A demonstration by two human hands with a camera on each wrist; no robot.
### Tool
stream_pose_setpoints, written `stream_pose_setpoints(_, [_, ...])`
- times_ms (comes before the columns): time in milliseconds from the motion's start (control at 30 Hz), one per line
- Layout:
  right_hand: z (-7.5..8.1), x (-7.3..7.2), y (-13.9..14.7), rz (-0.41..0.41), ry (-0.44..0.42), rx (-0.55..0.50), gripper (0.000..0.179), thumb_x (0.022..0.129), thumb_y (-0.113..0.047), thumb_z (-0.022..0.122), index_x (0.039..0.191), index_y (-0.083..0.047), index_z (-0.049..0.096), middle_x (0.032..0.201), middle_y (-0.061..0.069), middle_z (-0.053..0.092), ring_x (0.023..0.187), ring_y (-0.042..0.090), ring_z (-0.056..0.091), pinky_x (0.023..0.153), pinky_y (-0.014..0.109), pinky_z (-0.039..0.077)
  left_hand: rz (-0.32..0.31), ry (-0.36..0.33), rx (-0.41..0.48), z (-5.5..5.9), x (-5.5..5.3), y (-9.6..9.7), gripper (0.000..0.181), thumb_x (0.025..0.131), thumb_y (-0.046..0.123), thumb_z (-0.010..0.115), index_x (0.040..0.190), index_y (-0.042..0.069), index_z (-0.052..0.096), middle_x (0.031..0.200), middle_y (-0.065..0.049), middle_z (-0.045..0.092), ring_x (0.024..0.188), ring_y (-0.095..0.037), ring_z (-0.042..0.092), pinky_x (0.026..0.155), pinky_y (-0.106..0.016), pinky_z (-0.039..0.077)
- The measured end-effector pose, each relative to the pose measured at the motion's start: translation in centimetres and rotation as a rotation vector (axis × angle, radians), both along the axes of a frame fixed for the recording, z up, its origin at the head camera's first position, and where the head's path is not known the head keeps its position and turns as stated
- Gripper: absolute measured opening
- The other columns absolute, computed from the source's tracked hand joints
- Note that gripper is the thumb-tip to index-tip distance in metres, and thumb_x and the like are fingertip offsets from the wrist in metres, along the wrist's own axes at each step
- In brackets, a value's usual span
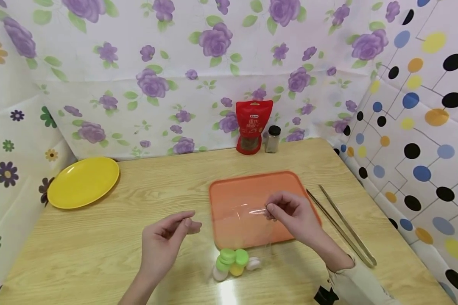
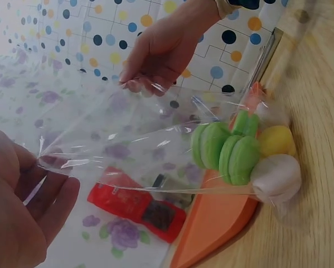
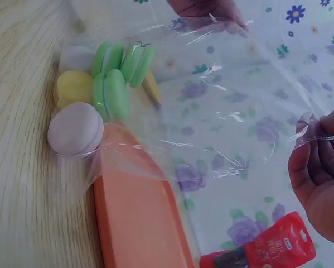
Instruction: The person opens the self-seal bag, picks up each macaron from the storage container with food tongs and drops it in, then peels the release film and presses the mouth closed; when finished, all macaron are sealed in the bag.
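Note:
A clear plastic bag [image 2: 127,131] stands stretched up between my two hands, its bottom at the table. Low inside it are several macarons: green ones [image 2: 238,159], a yellow one [image 2: 277,140] and pale pinkish-white ones [image 3: 76,129]. My left hand [image 1: 166,243] pinches one upper corner of the bag between thumb and fingers. The opposite upper corner is pinched by my right hand [image 1: 291,214], which is over the orange tray [image 1: 223,190] in the head view. The see-through film hardly shows there except for glints.
Metal tongs [image 1: 345,226] lie right of the tray. A red pouch [image 1: 253,120] and a small black-capped jar [image 1: 272,140] stand at the back against the flowered cloth. At the far left is a yellow plate [image 1: 84,182]. A black object [image 1: 325,295] shows beside the right sleeve.

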State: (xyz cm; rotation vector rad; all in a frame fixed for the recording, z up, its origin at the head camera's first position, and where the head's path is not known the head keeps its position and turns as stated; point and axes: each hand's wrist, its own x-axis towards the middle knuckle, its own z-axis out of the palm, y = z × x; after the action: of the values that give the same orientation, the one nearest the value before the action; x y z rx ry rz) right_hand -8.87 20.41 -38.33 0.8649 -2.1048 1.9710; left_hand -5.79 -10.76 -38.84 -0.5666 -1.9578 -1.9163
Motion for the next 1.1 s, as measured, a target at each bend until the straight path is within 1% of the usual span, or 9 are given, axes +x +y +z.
stream_pose_setpoints(133, [0.19,-0.03,-0.41,-0.006,-0.016,0.007,0.005,0.096,0.01,0.058,0.099,0.011,0.062,0.086,0.016,0.068,0.074,0.017,0.067,0.063,0.03,0.056,-0.039,-0.062,0.06,0.01,-0.15,-0.36,0.017,0.093,-0.013,0.06,0.109,-0.013,0.069,0.084,-0.014,0.075,0.075,-0.017,0.074,0.07,-0.027,0.058])
stream_pose_setpoints(167, [0.24,-0.04,-0.51,-0.012,-0.023,0.014,0.005,0.097,0.009,0.058,0.1,0.012,0.062,0.086,0.017,0.068,0.074,0.018,0.067,0.062,0.03,0.056,-0.045,-0.08,0.072,0.01,-0.14,-0.44,0.018,0.093,-0.013,0.061,0.11,-0.013,0.068,0.085,-0.014,0.075,0.075,-0.018,0.074,0.074,-0.032,0.058])
stream_pose_setpoints(267, [0.34,-0.01,-0.65,-0.037,-0.021,0.041,0.005,0.096,0.009,0.059,0.099,0.01,0.063,0.085,0.017,0.068,0.072,0.018,0.067,0.061,0.03,0.055,-0.027,-0.136,0.071,0.09,-0.13,-0.52,0.018,0.093,-0.011,0.064,0.11,-0.011,0.069,0.085,-0.015,0.075,0.075,-0.02,0.074,0.074,-0.035,0.058])
stream_pose_setpoints(400, [0.39,0.11,-0.6,-0.067,-0.008,0.047,0.008,0.096,0.009,0.059,0.099,0.006,0.066,0.083,0.016,0.069,0.071,0.017,0.066,0.059,0.029,0.055,0.004,-0.201,0.056,0.29,-0.32,-0.36,0.018,0.092,-0.006,0.067,0.11,-0.009,0.069,0.086,-0.017,0.074,0.075,-0.021,0.074,0.073,-0.037,0.058])
stream_pose_setpoints(567, [0.21,0.25,-0.3,-0.068,-0.016,0.026,0.013,0.096,0.009,0.06,0.103,0.003,0.068,0.082,0.016,0.069,0.069,0.017,0.066,0.058,0.029,0.054,-0.013,-0.217,0.081,0.33,-0.47,-0.1,0.012,0.093,-0.006,0.067,0.103,-0.012,0.068,0.083,-0.02,0.073,0.071,-0.02,0.074,0.069,-0.037,0.059])
stream_pose_setpoints(700, [0.14,0.2,-0.03,-0.048,-0.073,-0.01,0.013,0.097,0.007,0.06,0.107,0.005,0.068,0.083,0.017,0.069,0.069,0.018,0.065,0.058,0.029,0.054,-0.043,-0.215,0.102,0.34,-0.52,-0.07,0.011,0.094,-0.005,0.065,0.103,-0.011,0.068,0.081,-0.017,0.073,0.07,-0.021,0.073,0.068,-0.039,0.059])
stream_pose_setpoints(800, [0.06,0.07,0.04,-0.023,-0.122,-0.04,0.014,0.098,0.004,0.06,0.109,0.008,0.067,0.084,0.017,0.069,0.07,0.018,0.065,0.06,0.03,0.054,-0.058,-0.221,0.12,0.25,-0.52,-0.19,0.011,0.095,-0.005,0.063,0.104,-0.012,0.068,0.081,-0.018,0.073,0.07,-0.022,0.073,0.067,-0.04,0.059])
stream_pose_setpoints(967, [-0.07,-0.22,0.07,0.021,-0.13,-0.079,0.016,0.098,0.005,0.059,0.11,0.015,0.064,0.085,0.017,0.069,0.071,0.018,0.066,0.06,0.029,0.054,-0.061,-0.262,0.141,0.22,-0.65,-0.27,0.013,0.096,-0.001,0.064,0.105,-0.01,0.069,0.08,-0.018,0.073,0.069,-0.023,0.073,0.067,-0.042,0.059])
stream_pose_setpoints(1100, [-0.07,-0.28,0.09,0.037,-0.127,-0.101,0.017,0.098,0.007,0.057,0.111,0.017,0.064,0.086,0.015,0.07,0.072,0.017,0.066,0.061,0.029,0.054,-0.096,-0.275,0.169,0.05,-0.89,-0.35,0.013,0.097,-0.001,0.063,0.106,-0.006,0.071,0.08,-0.016,0.073,0.07,-0.023,0.073,0.068,-0.043,0.059])
